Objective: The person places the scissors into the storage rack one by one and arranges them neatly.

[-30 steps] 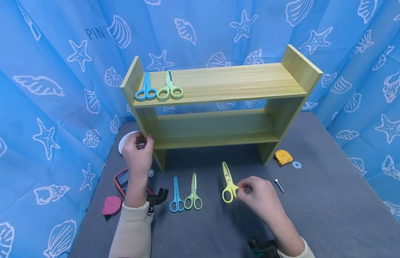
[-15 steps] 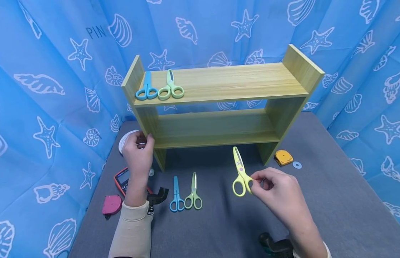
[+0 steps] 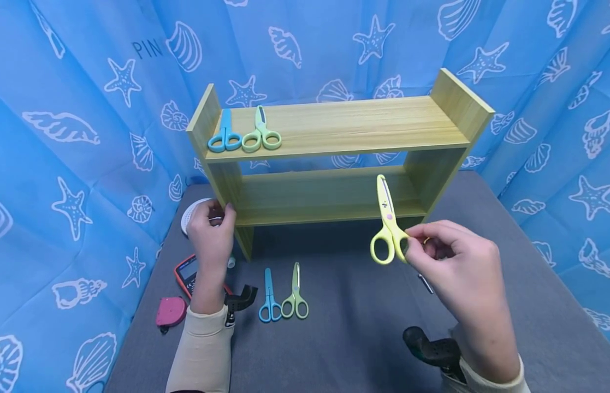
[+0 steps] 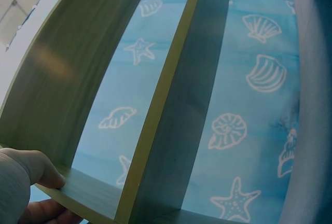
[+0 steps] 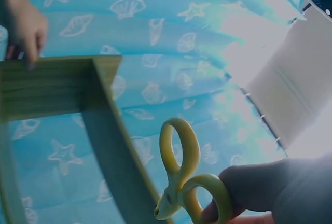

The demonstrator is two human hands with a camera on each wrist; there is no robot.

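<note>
Right hand is pinching the yellow scissors by the outer edge of one handle loop, thumb against fingers; the other loop is hanging free. Scissors are hanging in the air over the grey table, overlapping the right part of the lower board in the head view; gap to the wood, cannot tell. Left hand is gripping the left side panel of the wooden shelf, thumb inside, fingers outside. Main risk, as judged: with so small a hold, the scissors could be pivoting or slipping if the blades were catching a board edge. A hard pull by the left hand could be shifting the shelf, sliding the blue scissors and green scissors on its top board. Yellow blades are pointing up and away from the person, tip leaning slightly left; long axis is running from loops nearer the person toward the shelf.
</note>
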